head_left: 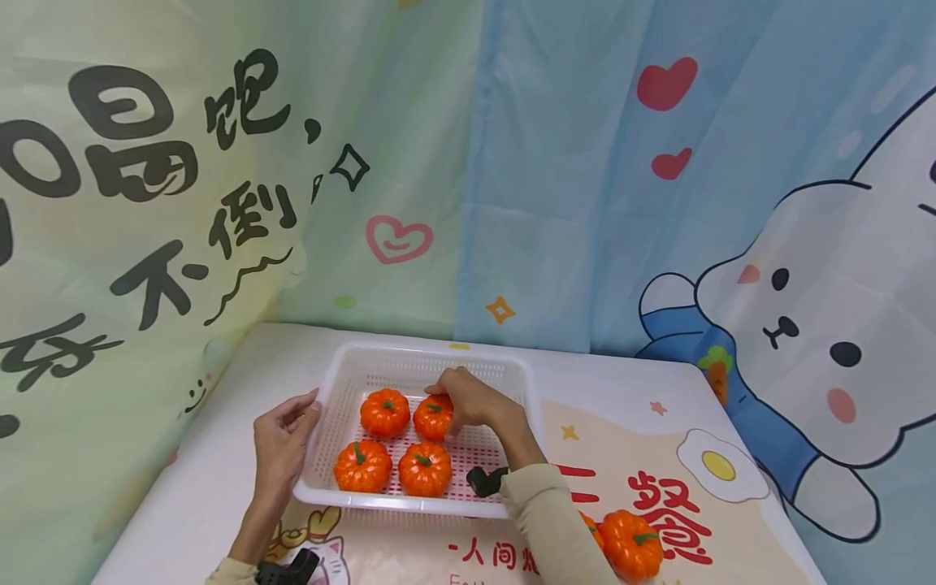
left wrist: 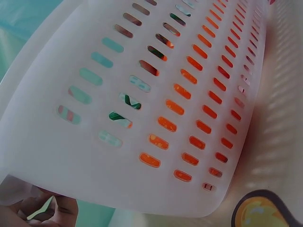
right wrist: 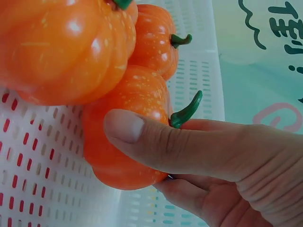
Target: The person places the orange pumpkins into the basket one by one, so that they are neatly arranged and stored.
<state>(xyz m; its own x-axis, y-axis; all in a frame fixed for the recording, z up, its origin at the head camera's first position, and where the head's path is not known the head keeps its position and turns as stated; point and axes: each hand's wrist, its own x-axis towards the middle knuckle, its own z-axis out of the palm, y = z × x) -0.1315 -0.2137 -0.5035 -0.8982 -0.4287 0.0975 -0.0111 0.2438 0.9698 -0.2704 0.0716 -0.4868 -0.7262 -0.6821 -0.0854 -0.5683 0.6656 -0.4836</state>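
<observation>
A white perforated plastic basket (head_left: pixel 409 504) stands on the table with several shiny orange toy pumpkins with green stems inside. My right hand (head_left: pixel 475 398) reaches into it and grips the back right pumpkin (head_left: pixel 431 418). In the right wrist view, the thumb (right wrist: pixel 142 135) presses across that pumpkin's side, below its curved stem, while the other fingers are partly hidden behind it. My left hand (head_left: pixel 281 443) holds the basket's left rim. From the left wrist, the slotted basket wall (left wrist: pixel 57 156) fills the view, with orange showing through and some fingers (left wrist: pixel 61 213) at the rim's lower corner.
Outside the basket, more orange pumpkins (head_left: pixel 632 546) lie at the front right, partly behind my right sleeve (head_left: pixel 552 520). A printed mat (head_left: pixel 607 447) covers part of the white table. Printed curtains (head_left: pixel 541 203) hang behind and along the left side.
</observation>
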